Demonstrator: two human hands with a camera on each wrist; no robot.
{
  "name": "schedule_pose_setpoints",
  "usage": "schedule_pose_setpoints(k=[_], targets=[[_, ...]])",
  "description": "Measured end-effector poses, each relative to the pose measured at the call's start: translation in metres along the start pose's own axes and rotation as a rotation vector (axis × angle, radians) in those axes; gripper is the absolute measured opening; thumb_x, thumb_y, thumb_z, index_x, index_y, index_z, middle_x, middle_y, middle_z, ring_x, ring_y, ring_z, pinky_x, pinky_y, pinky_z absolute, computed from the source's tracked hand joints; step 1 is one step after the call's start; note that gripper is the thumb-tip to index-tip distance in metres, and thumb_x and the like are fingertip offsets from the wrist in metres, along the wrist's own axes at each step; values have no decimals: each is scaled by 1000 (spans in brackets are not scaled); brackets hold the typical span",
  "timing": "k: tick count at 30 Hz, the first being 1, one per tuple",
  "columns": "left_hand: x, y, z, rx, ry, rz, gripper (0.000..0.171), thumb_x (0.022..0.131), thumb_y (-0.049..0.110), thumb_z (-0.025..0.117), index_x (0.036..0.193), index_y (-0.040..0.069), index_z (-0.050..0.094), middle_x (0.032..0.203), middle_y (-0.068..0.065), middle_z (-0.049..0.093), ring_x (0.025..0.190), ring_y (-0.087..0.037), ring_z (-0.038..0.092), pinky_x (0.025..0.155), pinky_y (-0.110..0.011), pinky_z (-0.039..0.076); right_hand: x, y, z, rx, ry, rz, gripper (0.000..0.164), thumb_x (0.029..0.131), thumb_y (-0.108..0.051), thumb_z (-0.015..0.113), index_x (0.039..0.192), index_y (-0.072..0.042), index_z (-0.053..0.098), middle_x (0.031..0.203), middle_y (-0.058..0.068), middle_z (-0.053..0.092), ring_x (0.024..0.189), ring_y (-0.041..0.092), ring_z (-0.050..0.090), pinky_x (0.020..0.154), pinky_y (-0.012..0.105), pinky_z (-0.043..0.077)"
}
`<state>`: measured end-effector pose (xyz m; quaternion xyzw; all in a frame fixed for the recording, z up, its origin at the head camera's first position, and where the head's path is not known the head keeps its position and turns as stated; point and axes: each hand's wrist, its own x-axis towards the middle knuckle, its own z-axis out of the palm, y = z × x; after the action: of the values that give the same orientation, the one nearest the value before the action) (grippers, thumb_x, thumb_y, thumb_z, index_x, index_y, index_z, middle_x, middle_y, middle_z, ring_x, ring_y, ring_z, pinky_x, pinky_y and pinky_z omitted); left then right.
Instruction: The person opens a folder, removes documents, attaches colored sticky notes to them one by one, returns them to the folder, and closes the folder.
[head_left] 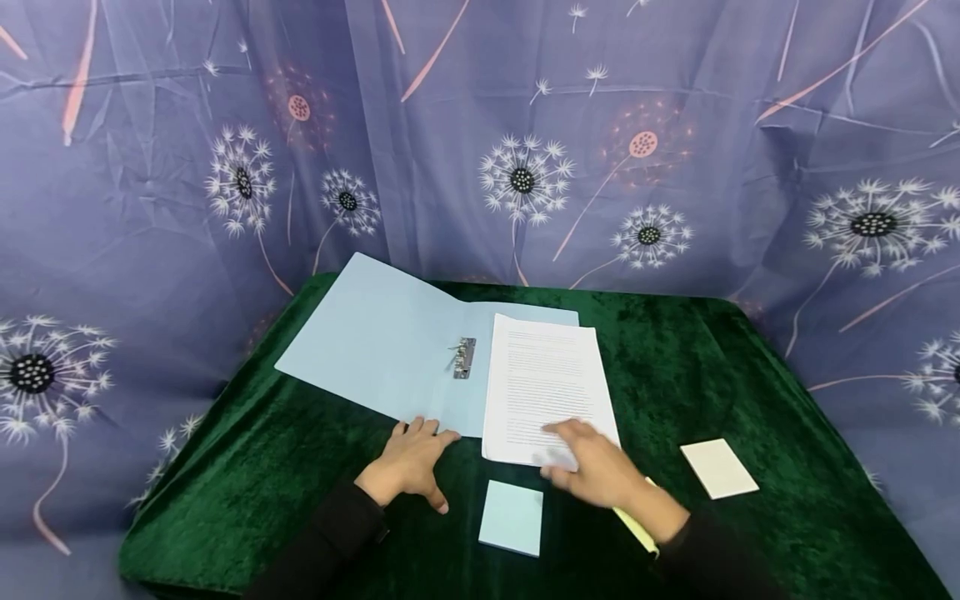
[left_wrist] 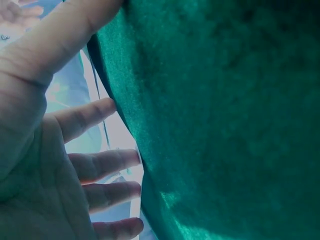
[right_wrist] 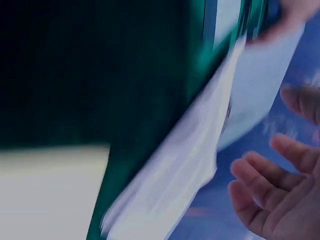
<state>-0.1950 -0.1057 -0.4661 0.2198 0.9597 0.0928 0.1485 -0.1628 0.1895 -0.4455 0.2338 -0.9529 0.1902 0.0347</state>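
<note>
A light blue folder (head_left: 390,342) lies opened flat on the table, with a metal clip (head_left: 463,358) near its fold. On its right half, and past its edge, lies a stack of white printed sheets (head_left: 551,383). My left hand (head_left: 411,462) has its fingers spread, with the fingertips at the folder's near edge. My right hand (head_left: 600,467) is over the near right corner of the stack, slightly blurred, its fingers loosely bent around nothing. In the right wrist view that palm (right_wrist: 285,200) appears beside the sheets (right_wrist: 175,160), apart from them.
A pale blue sticky-note pad (head_left: 512,518) lies between the hands near the front. To the right is a cream pad (head_left: 720,468). A yellow item (head_left: 636,530) lies partly hidden under the right wrist. Green velvet cloth (head_left: 300,475) covers the table; patterned curtains (head_left: 435,167) hang behind it.
</note>
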Motion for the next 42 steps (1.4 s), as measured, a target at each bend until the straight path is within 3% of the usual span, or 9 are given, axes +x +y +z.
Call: schedule_pose_setpoints(k=[3, 6, 13, 18, 30, 42], targets=[[0, 0, 1, -22, -2, -4, 99, 58, 41, 99, 143, 17, 55, 153, -18, 47, 145, -44, 35, 114, -69, 29, -10, -19, 8, -22, -122, -118, 55, 86, -36, 79, 130, -6, 63, 124, 11, 67, 108, 25, 65, 85, 45, 54], [0, 0, 1, -42, 0, -9, 99, 58, 39, 99, 143, 17, 55, 153, -18, 46, 146, -45, 35, 113, -70, 30, -15, -32, 16, -42, -212, -164, 62, 84, -43, 80, 132, -8, 62, 125, 9, 65, 106, 22, 63, 83, 40, 53], [0, 1, 4, -48, 11, -8, 98, 56, 40, 100, 142, 17, 57, 151, -18, 48, 145, -44, 37, 110, -69, 34, -19, -40, 30, -87, -273, -155, 67, 81, -43, 84, 133, -8, 61, 121, 6, 64, 104, 19, 60, 84, 41, 51], [0, 2, 4, -40, 9, -9, 98, 56, 41, 100, 141, 18, 57, 151, -17, 48, 144, -43, 37, 108, -67, 36, -22, -40, 34, -75, -307, -151, 75, 77, -48, 86, 136, -10, 58, 122, 5, 65, 104, 18, 60, 74, 31, 45], [1, 0, 2, -39, 6, -20, 98, 56, 41, 100, 142, 19, 56, 151, -17, 47, 145, -42, 37, 109, -67, 36, -19, -44, 41, -124, -293, -132, 73, 74, -47, 86, 132, -11, 60, 118, 3, 64, 97, 15, 56, 71, 28, 39], [-9, 1, -3, -154, 15, 21, 98, 59, 39, 99, 144, 15, 56, 156, -23, 42, 149, -46, 29, 114, -64, 34, -22, -47, 32, -15, -211, -43, 74, 70, -41, 88, 131, -10, 60, 120, 4, 65, 102, 18, 56, 80, 39, 43]])
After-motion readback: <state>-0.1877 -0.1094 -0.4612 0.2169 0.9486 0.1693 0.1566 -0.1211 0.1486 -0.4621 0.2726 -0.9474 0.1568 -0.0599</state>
